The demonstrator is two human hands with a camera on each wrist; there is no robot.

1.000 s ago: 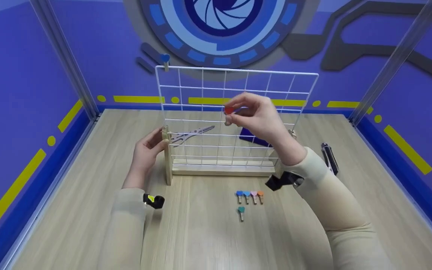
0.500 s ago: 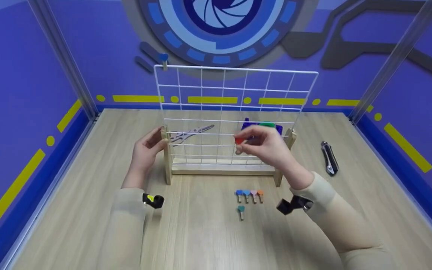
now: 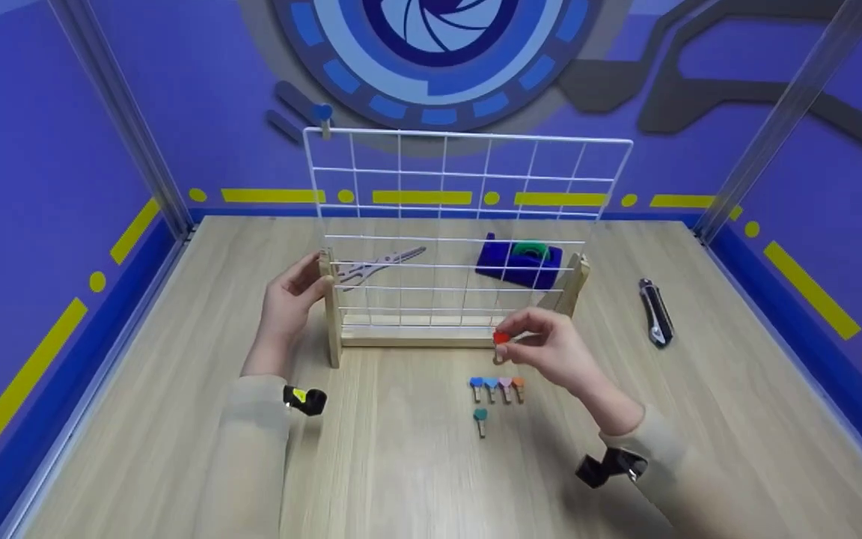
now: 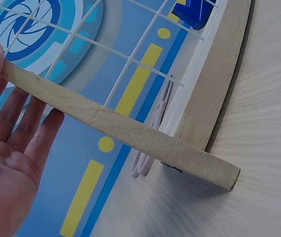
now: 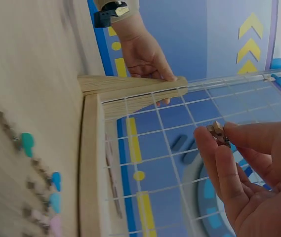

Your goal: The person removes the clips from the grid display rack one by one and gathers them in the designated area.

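My right hand (image 3: 547, 348) pinches a small wooden clothespin with a red heart (image 3: 501, 337) between thumb and fingertips, in front of the base bar. In the right wrist view the wooden clothespin (image 5: 218, 132) shows at the fingertips. My left hand (image 3: 289, 299) grips the left wooden post (image 4: 110, 121) of a stand, thumb on one side and fingers on the other. The stand carries a white wire grid (image 3: 444, 177). A blue heart clothespin (image 3: 323, 114) is clipped at the grid's top left corner.
On the table (image 3: 401, 457), a row of heart clothespins (image 3: 491, 388) lies before the stand, with a teal heart clothespin (image 3: 481, 419) nearer. Behind the grid are light purple scissors (image 3: 386, 263) and a blue tape dispenser (image 3: 517, 263). A utility knife (image 3: 655, 313) lies at right.
My right hand has come down and slightly right, from before the grid's middle to near the base bar, still pinching the red heart clothespin. The left hand stays on the post.
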